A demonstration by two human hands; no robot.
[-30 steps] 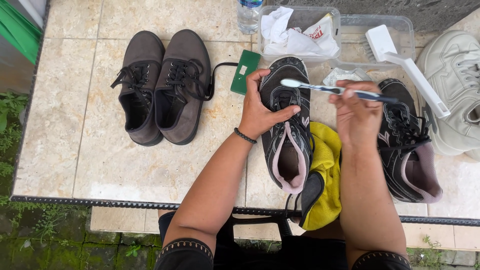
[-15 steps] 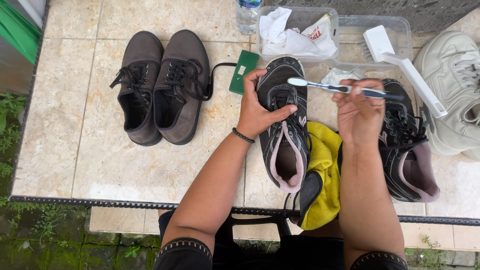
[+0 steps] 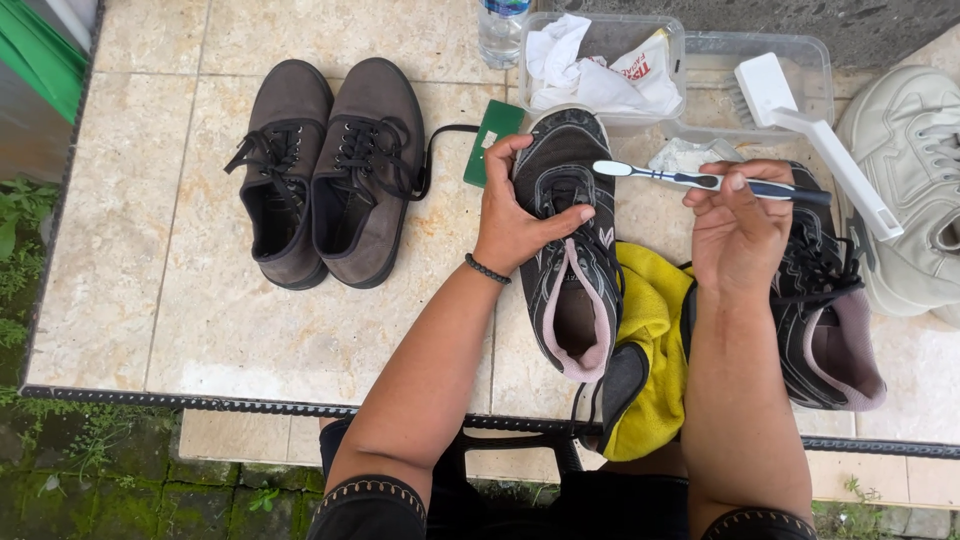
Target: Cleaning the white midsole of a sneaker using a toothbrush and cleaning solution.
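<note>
While the head view looks straight down, left hand is clamped on a black running shoe with pink lining: fingers curled over the toe-side edge, thumb across the laces. Shoe lies on the tiled worktop, toe pointing away from the person, heel near the front edge.

Right hand has its fingers closed around a toothbrush, white-and-blue handle, held roughly level. Bristle head points left and hovers above the shoe's tongue area; can't tell if it touches. Dark end of the handle sticks out to the right of the hand.

Second black running shoe sits to the right, partly under the right forearm. Yellow cloth lies between the two shoes and hangs over the front edge.

Pair of brown lace-up shoes stands side by side on the left, well apart from the hands. Small green card lies just beside the held shoe's toe.

Far edge: clear plastic tub with white crumpled wipes, a second clear tub beside it with a white scrub brush resting across it. Plastic bottle left of the tubs, top cut off by the frame. White sneaker at the right edge.
</note>
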